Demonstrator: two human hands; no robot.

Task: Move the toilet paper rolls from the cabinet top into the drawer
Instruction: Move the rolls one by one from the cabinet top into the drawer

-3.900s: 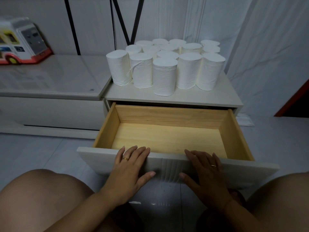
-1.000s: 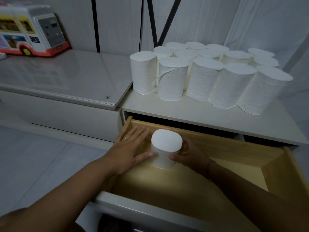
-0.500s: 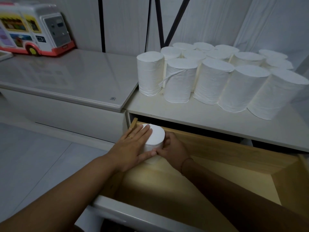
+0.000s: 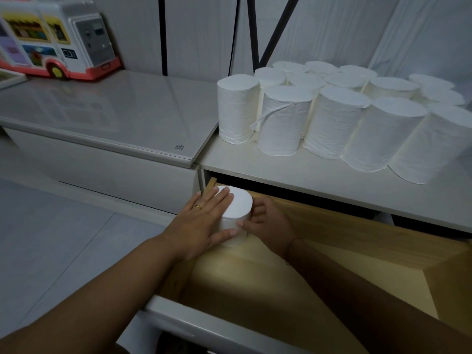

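One white toilet paper roll (image 4: 240, 204) stands upright in the back left corner of the open wooden drawer (image 4: 332, 226). My left hand (image 4: 201, 223) lies against its left side with straight fingers across the top edge and the thumb on its front. My right hand (image 4: 268, 223) holds the roll from the right, fingers curled round its side. Several more white rolls (image 4: 332, 118) stand upright in a cluster on the white cabinet top (image 4: 293, 175), above and behind the drawer.
A low grey unit with a glossy top (image 4: 115, 111) adjoins the cabinet on the left, and a toy bus (image 4: 56, 39) stands at its back. The drawer's white front (image 4: 204, 328) is near me. White curtain hangs behind the rolls.
Both hands have carried the roll down into the drawer and pushed it left and back into the corner. Earlier both hands rested on the drawer front.
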